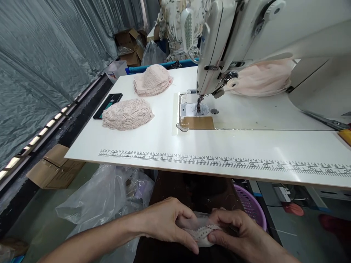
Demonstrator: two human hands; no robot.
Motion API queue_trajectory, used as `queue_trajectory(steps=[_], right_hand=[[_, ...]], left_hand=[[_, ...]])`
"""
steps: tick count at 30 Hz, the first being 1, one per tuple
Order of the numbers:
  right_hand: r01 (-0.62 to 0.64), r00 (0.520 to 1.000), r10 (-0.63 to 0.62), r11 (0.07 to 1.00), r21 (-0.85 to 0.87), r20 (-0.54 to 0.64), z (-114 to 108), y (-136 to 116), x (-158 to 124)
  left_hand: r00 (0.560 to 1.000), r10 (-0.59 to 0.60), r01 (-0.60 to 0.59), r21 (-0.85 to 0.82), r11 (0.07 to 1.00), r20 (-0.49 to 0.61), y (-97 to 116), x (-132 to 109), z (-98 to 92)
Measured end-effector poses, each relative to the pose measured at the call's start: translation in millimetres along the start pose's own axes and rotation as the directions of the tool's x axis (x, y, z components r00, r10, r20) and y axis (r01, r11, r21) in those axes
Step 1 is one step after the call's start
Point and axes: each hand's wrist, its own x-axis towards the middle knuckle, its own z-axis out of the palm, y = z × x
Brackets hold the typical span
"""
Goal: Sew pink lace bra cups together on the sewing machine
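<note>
Below the table's front edge, my left hand (167, 224) and my right hand (237, 232) both pinch a small pale pink lace piece (201, 232) over my lap. The fingers hide most of the piece. On the white table (153, 140) lie two stacks of pink lace pieces: a near stack (127, 114) and a far stack (152, 80). The white sewing machine (246, 40) stands at the right, its needle (198, 104) over the metal plate. More pink fabric (263, 78) lies behind the machine arm.
A black phone (107, 105) lies at the table's left edge. A printed ruler (219, 162) runs along the front. Under the table are a clear plastic bag (106, 197), a purple basket (251, 206) and cardboard boxes (53, 168). A person in floral clothing (172, 25) is at the back.
</note>
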Motion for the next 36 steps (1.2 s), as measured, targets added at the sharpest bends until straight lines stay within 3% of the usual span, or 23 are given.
queue_trajectory(steps=[5,10,17,23,28,36], right_hand=[[-0.064,0.995,0.054,0.989,-0.133,-0.081,3,-6,-3],[-0.131,0.982,0.096,0.967,-0.220,-0.162,1,-7,-8],[-0.070,0.995,0.052,0.972,-0.224,-0.086,-2,-6,-6],[-0.076,0.991,0.053,0.977,-0.197,-0.122,0,-11,-10],[-0.118,0.988,0.091,0.966,-0.232,-0.123,3,-12,-12],[0.070,0.985,-0.095,0.983,-0.170,-0.147,7,4,-18]], left_hand=[[0.995,0.018,-0.011,0.081,0.997,-0.094,6,6,6.4],[0.998,0.001,0.001,0.032,0.999,-0.064,2,6,6.5],[0.998,-0.041,0.041,-0.004,0.999,-0.051,-2,5,4.5],[0.998,-0.065,0.066,-0.052,0.996,0.005,-1,6,7.1],[0.998,-0.033,0.032,-0.025,0.999,-0.051,5,8,10.4],[0.994,0.006,0.003,0.085,0.996,-0.109,2,5,10.7]])
